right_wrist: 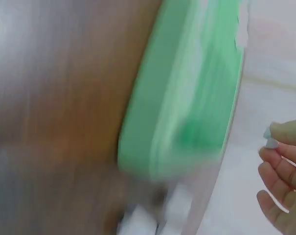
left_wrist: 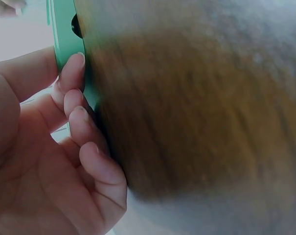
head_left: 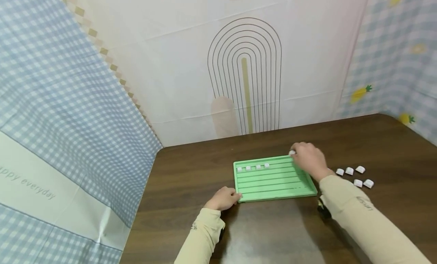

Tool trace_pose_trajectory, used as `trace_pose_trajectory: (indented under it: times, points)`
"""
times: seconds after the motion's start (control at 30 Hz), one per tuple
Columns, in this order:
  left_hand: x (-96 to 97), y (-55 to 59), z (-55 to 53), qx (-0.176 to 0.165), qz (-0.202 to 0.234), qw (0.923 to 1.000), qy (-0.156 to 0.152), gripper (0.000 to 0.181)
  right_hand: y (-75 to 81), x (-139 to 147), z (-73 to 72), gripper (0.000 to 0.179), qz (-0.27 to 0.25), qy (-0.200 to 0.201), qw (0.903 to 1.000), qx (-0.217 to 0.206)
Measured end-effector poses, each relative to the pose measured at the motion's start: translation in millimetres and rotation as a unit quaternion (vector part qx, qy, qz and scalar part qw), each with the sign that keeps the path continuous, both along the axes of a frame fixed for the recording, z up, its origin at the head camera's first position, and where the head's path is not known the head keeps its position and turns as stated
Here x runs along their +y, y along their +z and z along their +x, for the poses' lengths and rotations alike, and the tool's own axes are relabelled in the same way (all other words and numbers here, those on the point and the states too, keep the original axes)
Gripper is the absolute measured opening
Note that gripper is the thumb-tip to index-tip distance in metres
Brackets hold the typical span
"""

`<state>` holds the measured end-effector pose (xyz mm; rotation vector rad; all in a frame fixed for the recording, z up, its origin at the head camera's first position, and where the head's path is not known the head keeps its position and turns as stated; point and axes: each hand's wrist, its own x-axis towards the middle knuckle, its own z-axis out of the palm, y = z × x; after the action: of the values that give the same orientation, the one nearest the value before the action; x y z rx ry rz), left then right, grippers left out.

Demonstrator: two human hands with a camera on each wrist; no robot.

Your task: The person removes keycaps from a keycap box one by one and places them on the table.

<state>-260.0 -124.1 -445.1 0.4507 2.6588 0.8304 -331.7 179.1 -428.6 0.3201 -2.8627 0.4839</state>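
A green tray (head_left: 269,183) with raised ridges lies on the table. Several white keycaps (head_left: 258,167) stand in a row along its far left ridge. At the near left corner my left hand (head_left: 222,198) grips the tray wall, thumb on the rim and fingers against the outer side, as the left wrist view shows. My right hand (head_left: 310,159) is over the tray's far right corner. It pinches one white keycap (head_left: 292,153) between thumb and fingertips. In the right wrist view the tray is blurred and the held keycap (right_wrist: 271,142) shows at the fingertips.
Several loose white keycaps (head_left: 349,171) lie on the brown wooden table (head_left: 191,169) to the right of the tray, some partly behind my right forearm. A white patterned cloth (head_left: 177,85) hangs behind the table's far edge, with blue checked cloth (head_left: 68,85) at the left.
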Motion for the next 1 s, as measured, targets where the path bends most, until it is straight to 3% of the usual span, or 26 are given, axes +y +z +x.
trace_pose_trajectory:
  times: [0.13,0.33,0.43,0.57,0.77,0.9,1.0]
  points:
    - [-3.1,-0.5,-0.8,-0.003,0.0,1.0,0.008,0.039,-1.3,31,1.1,0.027,-0.003,-0.046,0.9983,-0.035]
    - [-2.0,0.7,2.0,-0.001,0.0,1.0,0.006,0.04,-21.3,55,5.0,0.029,0.0,-0.06,0.9904,-0.125]
    - [-0.7,1.0,1.6,-0.001,-0.001,1.0,0.005,0.04,-25.4,57,4.6,0.03,0.002,-0.065,0.9896,-0.128]
    - [-3.3,-0.5,-0.1,-0.005,0.01,0.9999,0.002,0.04,-18.9,51,2.9,0.037,0.009,-0.063,0.9927,-0.102]
    - [-8.7,-1.4,0.2,0.008,0.024,0.9996,-0.012,0.042,-3.2,11,-2.7,0.033,0.001,0.008,0.9991,-0.041]
    - [-4.1,2.5,1.5,-0.004,0.014,0.9999,0.002,0.04,-3.1,-25,-5.8,0.028,0.001,0.089,0.9945,-0.055]
    - [-1.0,3.5,2.1,0.002,0.005,1.0,0.003,0.04,-7.0,-48,-6.6,0.03,0.015,0.123,0.9896,-0.072]
